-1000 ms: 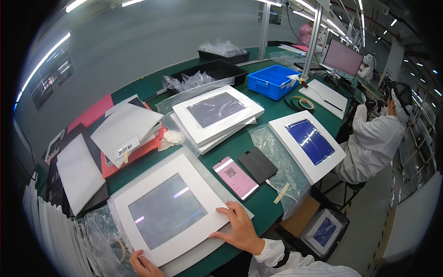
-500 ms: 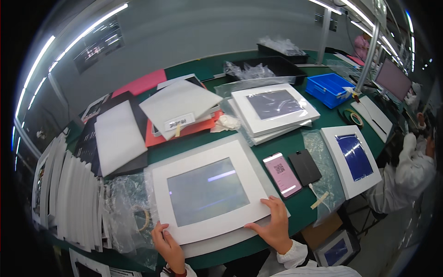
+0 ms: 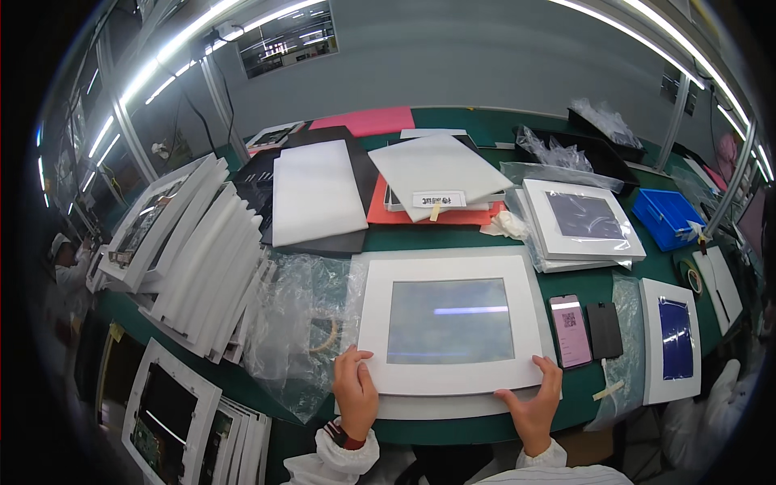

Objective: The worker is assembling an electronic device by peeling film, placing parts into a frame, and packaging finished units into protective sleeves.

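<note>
A white-framed display panel (image 3: 449,381) with a grey screen lies face up on a pale foam sheet (image 3: 440,406) at the front of the bench. My left hand (image 3: 356,394) is at its near left corner, fingers on the frame's edge. At the near right corner is my right hand (image 3: 536,409), its fingers curled on the side edge and its thumb along the front edge. Right of the panel lie a pink-screened phone (image 3: 571,331) and a black box with a white cable (image 3: 604,330). Crumpled clear plastic wrap (image 3: 291,319) lies to the left, with a tape roll (image 3: 325,335) under or among it.
White frames (image 3: 206,267) stand stacked at the left. Behind are foam sheets (image 3: 319,194) and a stack of panels (image 3: 578,218). A blue bin (image 3: 664,218) is at the far right, another panel with a blue screen (image 3: 671,339) at the near right. More frames (image 3: 174,412) are below the bench.
My view has swung left, so the bench and its things sit further right and more level in the picture. Both hands are still at the panel's near corners.
</note>
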